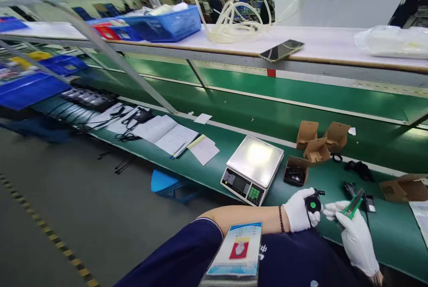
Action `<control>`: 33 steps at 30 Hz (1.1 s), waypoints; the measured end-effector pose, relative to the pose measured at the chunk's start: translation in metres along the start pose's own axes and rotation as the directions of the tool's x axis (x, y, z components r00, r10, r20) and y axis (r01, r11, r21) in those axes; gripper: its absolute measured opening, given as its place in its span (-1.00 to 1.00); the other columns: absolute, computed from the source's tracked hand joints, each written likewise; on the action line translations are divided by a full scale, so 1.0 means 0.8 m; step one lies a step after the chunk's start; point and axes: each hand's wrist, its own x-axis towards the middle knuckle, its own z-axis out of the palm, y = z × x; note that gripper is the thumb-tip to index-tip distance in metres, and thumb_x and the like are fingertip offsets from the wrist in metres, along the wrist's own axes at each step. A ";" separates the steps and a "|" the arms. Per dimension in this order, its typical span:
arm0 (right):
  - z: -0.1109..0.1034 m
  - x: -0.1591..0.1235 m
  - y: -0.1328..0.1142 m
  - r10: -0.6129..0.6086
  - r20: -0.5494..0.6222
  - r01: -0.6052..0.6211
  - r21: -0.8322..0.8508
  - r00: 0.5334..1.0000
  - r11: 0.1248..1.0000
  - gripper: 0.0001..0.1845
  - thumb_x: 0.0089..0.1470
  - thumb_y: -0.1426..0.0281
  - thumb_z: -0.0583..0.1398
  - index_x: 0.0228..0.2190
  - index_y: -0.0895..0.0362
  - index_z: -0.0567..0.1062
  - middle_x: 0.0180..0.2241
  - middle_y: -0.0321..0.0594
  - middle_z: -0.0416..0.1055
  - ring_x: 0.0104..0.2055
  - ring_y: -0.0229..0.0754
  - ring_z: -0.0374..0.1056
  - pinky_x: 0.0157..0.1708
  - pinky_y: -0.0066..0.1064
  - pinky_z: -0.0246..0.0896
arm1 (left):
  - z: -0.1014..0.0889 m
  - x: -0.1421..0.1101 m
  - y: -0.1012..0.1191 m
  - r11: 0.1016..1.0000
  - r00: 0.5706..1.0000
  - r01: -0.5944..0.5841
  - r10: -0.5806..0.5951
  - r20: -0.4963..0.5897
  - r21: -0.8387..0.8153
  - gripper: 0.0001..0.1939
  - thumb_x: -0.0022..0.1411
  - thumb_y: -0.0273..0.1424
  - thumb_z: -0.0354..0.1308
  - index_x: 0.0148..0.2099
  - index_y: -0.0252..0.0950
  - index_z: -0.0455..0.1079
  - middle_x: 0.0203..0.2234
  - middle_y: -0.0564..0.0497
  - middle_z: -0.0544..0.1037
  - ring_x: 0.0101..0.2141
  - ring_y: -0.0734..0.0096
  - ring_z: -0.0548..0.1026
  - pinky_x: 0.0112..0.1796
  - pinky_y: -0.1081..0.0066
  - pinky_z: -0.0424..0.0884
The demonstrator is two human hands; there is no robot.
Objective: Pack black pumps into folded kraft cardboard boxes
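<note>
My left hand (297, 212), in a white glove, is closed around a small black round device (314, 202) with a green round sticker and a short nozzle on top. Just to its right, my right hand (359, 235), also gloved in white, grips a green box cutter (353, 203) that tilts up to the right. The fingertips of my right hand come close to the device; whether they touch it I cannot tell. Behind my left hand stands a small open carton (290, 178) with black cable inside.
A weighing scale (256, 157) sits left of my hands on the green bench. Several open brown cartons (316, 151) stand behind, and a black power adapter (369, 203) lies at right. Papers (167, 133) spread leftward. Overhead, a shelf (234, 48) carries a phone (282, 50) and coiled tubing.
</note>
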 end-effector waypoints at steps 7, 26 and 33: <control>0.065 0.067 -0.096 -0.158 0.314 0.224 -0.189 0.936 0.956 -0.61 0.07 -0.09 0.22 -0.37 -0.04 0.48 -0.61 -0.35 0.32 -0.63 -0.22 0.17 -0.60 -0.30 0.16 | -0.005 0.000 0.008 1.000 0.999 -0.024 0.025 -0.026 0.018 -0.57 0.29 -0.05 0.03 -0.30 -0.36 0.34 -0.53 -0.10 0.44 -0.65 0.45 0.34 -0.65 0.53 0.13; 0.382 0.310 -0.433 -0.669 0.395 0.777 -0.315 0.629 0.545 -0.57 0.15 -0.02 0.05 -0.41 0.08 0.40 -0.33 -0.11 0.48 -0.25 -0.05 0.35 -0.10 -0.24 0.23 | -0.027 -0.012 0.053 0.957 0.986 -0.143 0.114 -0.124 -0.252 -0.60 0.26 -0.12 0.11 -0.50 -0.25 0.16 -0.69 -0.02 0.38 -0.77 0.46 0.36 -0.79 0.64 0.10; 0.290 0.211 -0.281 -0.507 0.645 0.618 0.068 0.571 0.783 -0.51 0.17 -0.09 0.10 -0.30 0.09 0.45 -0.40 -0.21 0.49 -0.36 -0.17 0.42 -0.24 -0.31 0.34 | 0.001 -0.019 0.039 0.949 0.966 -0.222 0.182 -0.185 -0.224 -0.61 0.29 -0.12 0.12 -0.43 -0.29 0.19 -0.62 -0.05 0.39 -0.63 0.41 0.45 -0.67 0.53 0.39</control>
